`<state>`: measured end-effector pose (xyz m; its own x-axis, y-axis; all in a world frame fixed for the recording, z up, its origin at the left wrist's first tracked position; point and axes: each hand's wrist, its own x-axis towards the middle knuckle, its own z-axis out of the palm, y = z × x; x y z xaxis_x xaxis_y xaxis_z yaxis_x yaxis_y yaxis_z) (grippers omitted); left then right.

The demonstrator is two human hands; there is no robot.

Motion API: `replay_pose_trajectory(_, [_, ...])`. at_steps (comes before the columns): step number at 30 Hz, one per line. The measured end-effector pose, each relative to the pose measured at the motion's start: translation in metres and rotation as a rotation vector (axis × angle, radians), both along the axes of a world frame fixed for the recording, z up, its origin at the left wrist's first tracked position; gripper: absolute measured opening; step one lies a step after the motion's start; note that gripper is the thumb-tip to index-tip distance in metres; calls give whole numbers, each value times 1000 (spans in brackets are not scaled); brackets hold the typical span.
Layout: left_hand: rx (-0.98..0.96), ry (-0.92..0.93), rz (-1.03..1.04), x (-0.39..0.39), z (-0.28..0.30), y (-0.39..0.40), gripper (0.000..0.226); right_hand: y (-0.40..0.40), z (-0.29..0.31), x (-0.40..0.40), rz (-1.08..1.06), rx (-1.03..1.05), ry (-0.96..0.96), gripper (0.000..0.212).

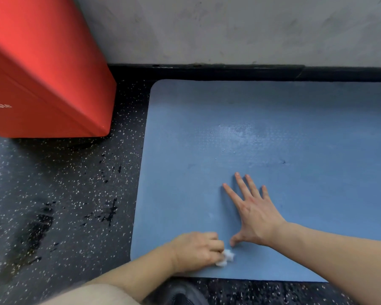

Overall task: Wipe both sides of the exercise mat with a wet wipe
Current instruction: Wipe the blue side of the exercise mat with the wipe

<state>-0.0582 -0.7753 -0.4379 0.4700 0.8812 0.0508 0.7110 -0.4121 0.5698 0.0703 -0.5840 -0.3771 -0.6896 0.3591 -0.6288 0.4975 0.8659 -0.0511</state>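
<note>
Left hand (196, 252) grips a crumpled wet wipe (226, 258) on the mat (295, 133); right hand (253, 214) lies flat, released.

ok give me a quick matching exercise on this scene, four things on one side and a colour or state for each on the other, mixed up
Things:
1. exercise mat
2. wet wipe
3. right hand
4. bin

States:
A. red, standing on the speckled floor
B. flat on the mat, fingers spread
C. blue, lying flat by the wall
D. white, bunched in the left hand

Pairs: 1-C, 2-D, 3-B, 4-A
</note>
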Motion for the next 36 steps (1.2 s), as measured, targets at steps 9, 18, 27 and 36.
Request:
replay_pose_trajectory(9, [52,19,61,-31,2,41,17,14,1,-18,71,-23,-9,158])
replay_pose_trajectory(18, [-209,230,-127,-88,40,105,21,50,1,-37,123,24,0,156])
replay_pose_trajectory(27, [-110,120,587,-74,20,126,10,72,-9,-46,192,9,73,157])
replay_pose_trajectory(36, [-200,231,1024,-54,31,143,20,83,-19,-40,279,-11,74,156])
